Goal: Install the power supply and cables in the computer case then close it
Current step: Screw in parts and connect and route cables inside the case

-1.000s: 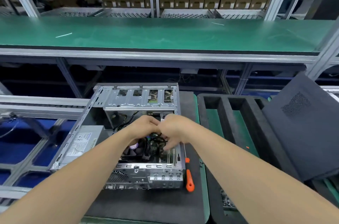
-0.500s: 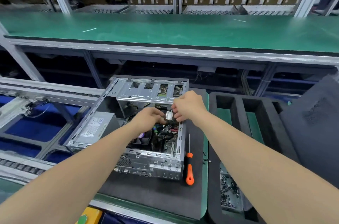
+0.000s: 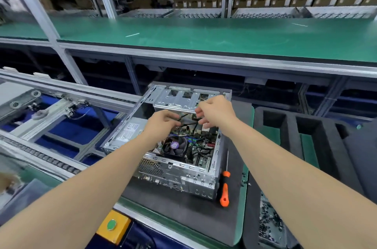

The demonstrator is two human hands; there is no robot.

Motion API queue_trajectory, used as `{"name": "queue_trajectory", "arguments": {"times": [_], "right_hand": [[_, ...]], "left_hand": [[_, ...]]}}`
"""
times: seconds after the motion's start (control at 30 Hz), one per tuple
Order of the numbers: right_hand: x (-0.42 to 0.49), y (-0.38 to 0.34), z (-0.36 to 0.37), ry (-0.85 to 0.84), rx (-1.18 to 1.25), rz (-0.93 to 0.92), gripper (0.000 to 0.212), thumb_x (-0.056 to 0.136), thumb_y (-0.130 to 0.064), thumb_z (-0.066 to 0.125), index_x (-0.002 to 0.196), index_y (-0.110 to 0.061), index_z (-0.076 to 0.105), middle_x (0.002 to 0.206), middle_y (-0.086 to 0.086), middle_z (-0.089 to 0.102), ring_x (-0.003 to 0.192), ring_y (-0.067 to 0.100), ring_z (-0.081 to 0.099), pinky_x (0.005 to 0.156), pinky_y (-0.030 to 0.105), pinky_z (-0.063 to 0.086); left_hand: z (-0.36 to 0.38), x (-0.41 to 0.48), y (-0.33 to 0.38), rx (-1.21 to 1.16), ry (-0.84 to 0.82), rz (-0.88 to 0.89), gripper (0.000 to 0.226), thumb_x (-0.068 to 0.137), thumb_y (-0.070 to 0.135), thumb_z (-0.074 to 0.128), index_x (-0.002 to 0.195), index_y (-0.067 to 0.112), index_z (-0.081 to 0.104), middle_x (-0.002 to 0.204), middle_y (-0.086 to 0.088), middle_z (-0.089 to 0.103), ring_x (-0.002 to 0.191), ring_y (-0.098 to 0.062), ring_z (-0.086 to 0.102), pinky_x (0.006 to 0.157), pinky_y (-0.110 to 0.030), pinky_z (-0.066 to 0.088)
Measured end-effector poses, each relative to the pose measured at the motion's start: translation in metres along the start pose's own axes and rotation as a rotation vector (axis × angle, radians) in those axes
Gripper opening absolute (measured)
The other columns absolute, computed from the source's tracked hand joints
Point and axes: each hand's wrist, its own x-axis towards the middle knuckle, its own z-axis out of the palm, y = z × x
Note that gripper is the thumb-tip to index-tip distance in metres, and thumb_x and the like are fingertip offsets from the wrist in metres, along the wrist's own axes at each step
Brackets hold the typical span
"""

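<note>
The computer case is seen in the middle of the frame, lying open on a dark mat. The power supply is set in the case's left side, just left of the left forearm. A bundle of black cables is held up above the board, just below the metal drive cage at the upper edge of the case. The cables are gripped from the left by the left hand, fingers curled round them. From the right they appear to be pinched between thumb and forefinger of the right hand, the other fingers left loose. Which plug is held cannot be told.

The step in hand is judged to be the routing and plugging of a supply cable. The slack is best gathered first and led along the case wall, well away from the fan lower in the case. The plug should be turned until its latch matches the socket, then pressed straight down rather than at a slant, so that the board is not bent. The cable should be kept off the sharp edges of the drive cage. A screwdriver is laid just right of the case, and no cover is fitted yet, so closing is judged to be some way off.
</note>
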Motion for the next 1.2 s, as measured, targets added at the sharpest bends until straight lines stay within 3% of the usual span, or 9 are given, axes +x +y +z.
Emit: {"name": "queue_trajectory", "arguments": {"times": [0.17, 0.3, 0.47, 0.67, 0.8, 0.9, 1.07, 1.13, 1.2], "right_hand": [[0.009, -0.001, 0.018, -0.013, -0.051, -0.025, 0.027, 0.1, -0.007, 0.052, 0.09, 0.002, 0.076, 0.081, 0.017, 0.073, 0.06, 0.025, 0.064, 0.061, 0.039, 0.064], [0.02, 0.004, 0.021, 0.024, -0.217, -0.076, 0.024, 0.102, -0.011, 0.057, 0.098, 0.003, 0.076, 0.086, 0.014, 0.077, 0.071, 0.029, 0.077, 0.072, 0.042, 0.067], [0.025, 0.007, 0.027, -0.031, -0.305, -0.009, 0.028, 0.1, -0.003, 0.047, 0.095, -0.001, 0.074, 0.092, 0.019, 0.076, 0.084, 0.035, 0.077, 0.083, 0.051, 0.065], [0.022, 0.008, 0.046, -0.25, -0.725, -0.033, 0.039, 0.105, -0.009, 0.042, 0.133, -0.016, 0.068, 0.136, 0.011, 0.065, 0.095, 0.023, 0.062, 0.073, 0.028, 0.052], [0.026, 0.012, 0.068, -0.366, -0.947, 0.003, 0.045, 0.108, -0.018, 0.044, 0.153, -0.016, 0.048, 0.154, 0.01, 0.051, 0.131, 0.031, 0.055, 0.104, 0.038, 0.049], [0.033, 0.016, 0.082, -0.402, -1.013, 0.035, 0.05, 0.108, -0.02, 0.043, 0.158, -0.015, 0.04, 0.155, 0.013, 0.048, 0.131, 0.034, 0.055, 0.098, 0.035, 0.049], [0.045, 0.028, 0.097, -0.33, -0.993, 0.036, 0.031, 0.108, -0.025, 0.046, 0.113, -0.003, 0.067, 0.113, 0.017, 0.069, 0.095, 0.032, 0.062, 0.08, 0.033, 0.049], [0.049, 0.033, 0.101, -0.218, -1.001, -0.002, 0.036, 0.108, -0.023, 0.046, 0.084, -0.002, 0.062, 0.086, 0.014, 0.061, 0.087, 0.031, 0.057, 0.078, 0.032, 0.046], [0.054, 0.036, 0.111, -0.149, -1.004, -0.051, 0.034, 0.109, -0.02, 0.042, 0.086, -0.003, 0.061, 0.091, 0.016, 0.057, 0.097, 0.032, 0.055, 0.084, 0.033, 0.042]], "left_hand": [[-0.013, -0.002, -0.014, 0.033, 0.016, 0.002, 0.023, 0.094, 0.003, 0.059, 0.101, 0.022, 0.07, 0.087, 0.006, 0.079, 0.085, -0.017, 0.074, 0.09, -0.043, 0.059], [-0.014, 0.001, -0.024, 0.274, -0.097, 0.047, 0.034, 0.099, 0.002, 0.048, 0.111, 0.027, 0.069, 0.106, 0.01, 0.074, 0.085, -0.015, 0.071, 0.065, -0.027, 0.055], [-0.007, 0.01, -0.034, 0.451, -0.183, 0.098, 0.041, 0.099, -0.001, 0.042, 0.125, 0.02, 0.065, 0.131, 0.0, 0.066, 0.12, -0.019, 0.06, 0.094, -0.023, 0.044], [-0.004, 0.027, -0.037, 0.75, -0.35, 0.177, 0.051, 0.096, -0.002, 0.044, 0.138, 0.024, 0.056, 0.141, -0.004, 0.06, 0.124, -0.027, 0.058, 0.098, -0.037, 0.049], [-0.013, 0.037, -0.04, 0.825, -0.434, 0.225, 0.056, 0.093, -0.006, 0.045, 0.137, 0.026, 0.058, 0.137, -0.008, 0.06, 0.117, -0.027, 0.061, 0.085, -0.034, 0.052], [-0.021, 0.047, -0.035, 0.785, -0.346, 0.257, 0.055, 0.088, -0.01, 0.051, 0.127, 0.026, 0.065, 0.128, -0.007, 0.062, 0.109, -0.025, 0.063, 0.092, -0.039, 0.055], [-0.04, 0.064, -0.023, 0.825, -0.009, 0.379, 0.037, 0.087, 0.006, 0.062, 0.109, 0.034, 0.072, 0.111, 0.005, 0.071, 0.1, -0.023, 0.067, 0.09, -0.034, 0.049], [-0.05, 0.072, -0.029, 0.826, -0.031, 0.264, 0.033, 0.088, 0.01, 0.057, 0.107, 0.032, 0.072, 0.113, 0.0, 0.067, 0.098, -0.027, 0.066, 0.086, -0.034, 0.052], [-0.055, 0.074, -0.039, 0.881, -0.101, 0.19, 0.029, 0.087, 0.016, 0.054, 0.105, 0.029, 0.073, 0.11, -0.004, 0.068, 0.091, -0.028, 0.067, 0.078, -0.034, 0.054]]}}
